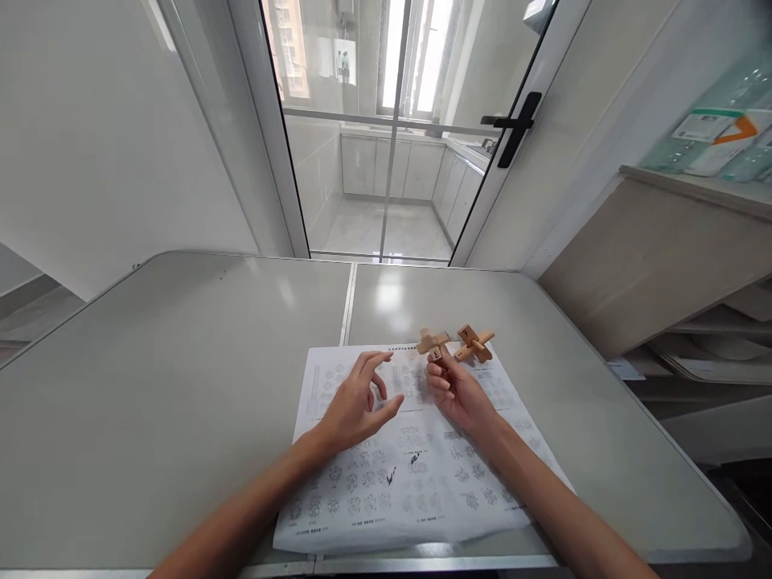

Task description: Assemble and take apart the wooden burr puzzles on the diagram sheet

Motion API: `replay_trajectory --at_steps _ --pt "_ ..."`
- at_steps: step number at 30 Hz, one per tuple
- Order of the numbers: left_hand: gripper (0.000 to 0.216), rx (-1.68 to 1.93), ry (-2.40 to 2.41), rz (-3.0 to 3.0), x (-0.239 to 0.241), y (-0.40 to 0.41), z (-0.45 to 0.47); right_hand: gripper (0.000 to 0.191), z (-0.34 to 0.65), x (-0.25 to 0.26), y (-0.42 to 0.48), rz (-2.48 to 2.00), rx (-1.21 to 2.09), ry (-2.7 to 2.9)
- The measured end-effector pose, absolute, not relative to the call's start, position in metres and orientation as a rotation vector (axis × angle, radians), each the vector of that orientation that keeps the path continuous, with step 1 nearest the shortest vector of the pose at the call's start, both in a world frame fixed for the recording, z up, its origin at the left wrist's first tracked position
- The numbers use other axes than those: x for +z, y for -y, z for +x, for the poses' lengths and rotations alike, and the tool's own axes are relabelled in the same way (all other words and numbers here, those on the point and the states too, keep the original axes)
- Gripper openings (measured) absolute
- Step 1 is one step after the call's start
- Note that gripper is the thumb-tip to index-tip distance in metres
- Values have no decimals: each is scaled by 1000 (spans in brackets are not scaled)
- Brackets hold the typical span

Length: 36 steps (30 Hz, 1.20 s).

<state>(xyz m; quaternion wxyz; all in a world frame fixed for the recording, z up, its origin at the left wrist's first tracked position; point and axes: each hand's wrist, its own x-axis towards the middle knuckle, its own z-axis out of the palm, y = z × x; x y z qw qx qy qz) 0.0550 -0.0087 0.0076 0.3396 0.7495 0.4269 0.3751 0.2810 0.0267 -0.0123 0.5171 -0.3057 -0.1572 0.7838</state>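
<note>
My right hand (453,391) pinches a small wooden puzzle piece (433,343), a cross of light wood bars, held just above the far edge of a printed sheet (410,474). A second wooden puzzle (474,344) lies on the sheet right beside it, a little to the right. My left hand (357,402) hovers over the sheet to the left of the right hand, fingers spread and curled, holding nothing. The sheet is white with rows of small printed diagrams and two black pen marks.
The sheet lies on a grey folding table (150,402) with a seam down the middle. Beyond it stands a glass sliding door (392,129) with a black handle. A wooden shelf unit (663,265) with papers stands at the right.
</note>
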Motion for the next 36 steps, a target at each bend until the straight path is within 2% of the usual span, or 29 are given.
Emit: replay_trajectory --at_steps 4,9,14,21,36 --pt "44 960 -1134 1939 10 9 56 14 284 -16 -32 -563 1928 136" --pt "35 967 -1146 1899 10 8 56 19 284 -14 -32 -510 1937 -4" --pt "24 974 -1172 1845 9 6 54 13 283 -18 -30 -572 1941 139" --pt "18 917 -1157 1838 9 6 53 29 278 -18 -25 -645 1964 423" --pt "25 845 -1200 1782 7 4 52 51 284 -7 -24 -439 1902 382"
